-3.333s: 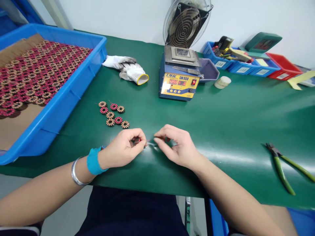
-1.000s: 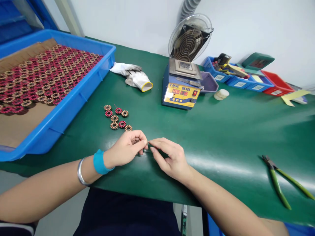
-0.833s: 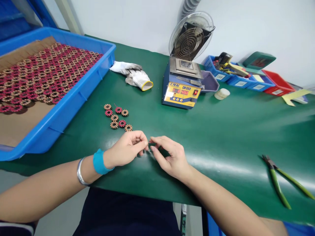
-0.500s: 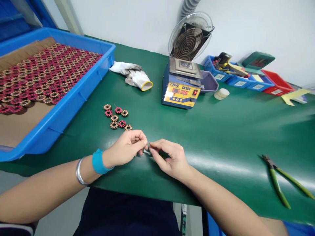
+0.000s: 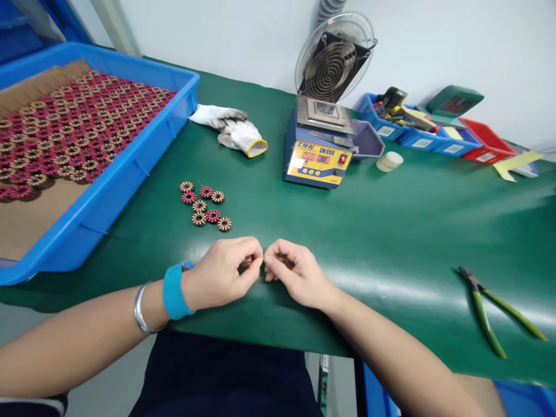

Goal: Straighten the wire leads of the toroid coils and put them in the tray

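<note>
My left hand (image 5: pixel 230 269) is closed around a small red-wound coil (image 5: pixel 247 262); only a sliver of its windings shows between thumb and fingers. Right beside it, my right hand (image 5: pixel 295 271) is closed in a pinch, fingertips almost touching the left ones. Whatever sits in that pinch is too small to make out. Just beyond the left hand, several ring-shaped coils lie loose on the green bench top, among them a red one (image 5: pixel 212 216) and a copper-coloured one (image 5: pixel 225 224).
A blue tray (image 5: pixel 130 185) full of coils stands at left. White gloves (image 5: pixel 237 133) lie behind. A yellow-blue heating unit (image 5: pixel 316 162) with a fan (image 5: pixel 329 69) stands at the back, near a white round jar (image 5: pixel 389 161) and small bins (image 5: pixel 421 141). Green-handled cutters (image 5: pixel 486 313) lie at right.
My left hand has turned so its back faces up more, and red windings now show inside it. My right fingers have curled in tighter. The view has shifted slightly.
</note>
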Available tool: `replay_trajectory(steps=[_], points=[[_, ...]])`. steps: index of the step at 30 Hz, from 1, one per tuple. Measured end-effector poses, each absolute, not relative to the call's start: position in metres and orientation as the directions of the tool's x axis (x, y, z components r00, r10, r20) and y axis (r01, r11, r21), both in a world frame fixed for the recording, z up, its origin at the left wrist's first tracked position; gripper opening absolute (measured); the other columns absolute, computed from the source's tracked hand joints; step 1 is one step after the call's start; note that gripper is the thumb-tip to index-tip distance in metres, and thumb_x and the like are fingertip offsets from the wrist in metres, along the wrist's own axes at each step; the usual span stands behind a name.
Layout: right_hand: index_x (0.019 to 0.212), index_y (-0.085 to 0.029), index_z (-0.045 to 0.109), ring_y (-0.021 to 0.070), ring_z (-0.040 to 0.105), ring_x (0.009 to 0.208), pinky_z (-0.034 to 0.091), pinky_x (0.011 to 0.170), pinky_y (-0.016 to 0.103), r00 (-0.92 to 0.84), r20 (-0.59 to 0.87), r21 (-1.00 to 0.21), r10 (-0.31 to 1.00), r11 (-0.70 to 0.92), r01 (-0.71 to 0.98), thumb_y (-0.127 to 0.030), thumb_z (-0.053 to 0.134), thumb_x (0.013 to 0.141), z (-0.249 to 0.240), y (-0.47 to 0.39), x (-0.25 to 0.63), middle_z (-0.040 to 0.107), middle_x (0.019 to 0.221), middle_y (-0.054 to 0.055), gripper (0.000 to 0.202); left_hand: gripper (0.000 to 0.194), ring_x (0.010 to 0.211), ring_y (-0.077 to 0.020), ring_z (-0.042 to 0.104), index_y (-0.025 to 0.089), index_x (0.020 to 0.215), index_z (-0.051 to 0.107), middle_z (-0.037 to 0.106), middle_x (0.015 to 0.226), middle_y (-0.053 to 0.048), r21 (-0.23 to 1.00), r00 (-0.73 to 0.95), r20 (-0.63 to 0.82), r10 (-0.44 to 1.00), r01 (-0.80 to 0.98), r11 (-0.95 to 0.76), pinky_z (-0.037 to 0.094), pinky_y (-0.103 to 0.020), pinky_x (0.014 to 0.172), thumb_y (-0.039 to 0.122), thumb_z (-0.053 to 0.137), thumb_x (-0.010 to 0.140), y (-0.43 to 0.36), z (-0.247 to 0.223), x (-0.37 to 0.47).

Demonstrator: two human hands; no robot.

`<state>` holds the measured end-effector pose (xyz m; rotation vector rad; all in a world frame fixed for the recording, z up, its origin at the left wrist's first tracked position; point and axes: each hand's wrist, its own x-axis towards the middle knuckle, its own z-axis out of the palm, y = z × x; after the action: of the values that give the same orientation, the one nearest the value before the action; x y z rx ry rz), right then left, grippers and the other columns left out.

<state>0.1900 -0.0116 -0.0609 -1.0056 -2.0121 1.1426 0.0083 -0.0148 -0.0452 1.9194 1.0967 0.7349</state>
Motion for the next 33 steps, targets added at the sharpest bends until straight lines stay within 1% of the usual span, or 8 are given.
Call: replay_trajectory(steps=[3,5,9,13,21,24,30,33], points=[[0.076,-0.019,0.050,0.0094,0.058,0.048,0.049,0.047,0.020,-0.593,-0.085,-0.981,0.801,0.037,0.190,-0.033,0.044,0.095,-0.061,-0.011,0.190,0.057,0.054,-0.003,0.025,0.017,0.055,-0.0112,0.042,0.018,0.063,0.051,0.051,0.060,0.000,0.742,0.491,0.223,0.842,0.475,-0.474,0.033,-0.026,0.055,0.018,0.047,0.080,-0.018,-0.044,0.008],[0.078,-0.018,0.053,0.0103,0.060,0.054,0.051,0.052,0.022,-0.541,0.058,-0.942,0.839,0.226,0.249,-0.032,0.050,0.093,-0.061,-0.010,0.192,0.061,0.062,0.000,0.021,0.015,0.054,-0.0106,0.043,0.018,0.066,0.051,0.051,0.059,0.001,0.838,0.466,0.119,0.877,0.426,-0.341,0.035,-0.024,0.053,0.019,0.048,0.080,-0.016,-0.043,0.007],[0.093,-0.016,0.062,0.0159,0.065,0.073,0.053,0.065,0.029,-0.565,0.535,-0.441,0.628,0.778,0.446,-0.020,0.056,0.090,-0.059,-0.009,0.198,0.071,0.088,0.009,0.008,0.013,0.052,-0.0097,0.050,0.017,0.069,0.053,0.056,0.058,0.001,0.966,0.466,-0.200,0.862,0.243,0.093,0.041,-0.021,0.051,0.024,0.052,0.079,-0.006,-0.042,0.004],[0.098,-0.016,0.064,0.0167,0.064,0.069,0.046,0.056,0.029,-0.662,0.591,-0.134,0.461,0.865,0.483,-0.012,0.052,0.090,-0.057,-0.009,0.199,0.073,0.092,0.010,0.014,0.015,0.050,-0.0094,0.050,0.017,0.069,0.053,0.057,0.059,0.000,0.952,0.482,-0.296,0.825,0.217,0.214,0.042,-0.021,0.049,0.027,0.051,0.080,-0.003,-0.042,0.004],[0.076,-0.020,0.047,0.0095,0.057,0.048,0.049,0.048,0.021,-0.608,-0.008,-0.985,0.794,0.100,0.143,-0.031,0.041,0.097,-0.062,-0.010,0.188,0.057,0.059,-0.003,0.024,0.021,0.056,-0.0114,0.041,0.017,0.063,0.052,0.052,0.061,-0.001,0.726,0.522,0.256,0.814,0.452,-0.519,0.034,-0.027,0.056,0.018,0.046,0.083,-0.017,-0.043,0.005],[0.080,-0.018,0.053,0.0110,0.061,0.058,0.052,0.055,0.023,-0.576,0.124,-0.929,0.808,0.298,0.218,-0.031,0.049,0.093,-0.061,-0.008,0.192,0.062,0.068,0.001,0.019,0.016,0.053,-0.0102,0.044,0.017,0.067,0.052,0.052,0.059,0.000,0.884,0.475,0.067,0.877,0.380,-0.273,0.036,-0.024,0.052,0.020,0.048,0.081,-0.014,-0.042,0.004],[0.097,-0.016,0.063,0.0158,0.063,0.075,0.046,0.062,0.029,-0.679,0.566,-0.178,0.468,0.873,0.453,-0.015,0.051,0.092,-0.054,-0.007,0.202,0.071,0.089,0.009,0.013,0.015,0.048,-0.0090,0.049,0.016,0.068,0.053,0.057,0.055,0.000,0.934,0.520,-0.357,0.776,0.215,0.286,0.042,-0.021,0.049,0.027,0.053,0.077,-0.001,-0.040,0.002],[0.089,-0.016,0.062,0.0156,0.062,0.072,0.045,0.062,0.029,-0.645,0.526,-0.314,0.554,0.832,0.458,-0.014,0.049,0.092,-0.055,-0.009,0.197,0.070,0.083,0.008,0.014,0.013,0.050,-0.0098,0.049,0.016,0.069,0.052,0.056,0.058,0.000,0.951,0.513,-0.290,0.808,0.252,0.181,0.042,-0.022,0.050,0.025,0.050,0.078,-0.005,-0.040,0.003]])
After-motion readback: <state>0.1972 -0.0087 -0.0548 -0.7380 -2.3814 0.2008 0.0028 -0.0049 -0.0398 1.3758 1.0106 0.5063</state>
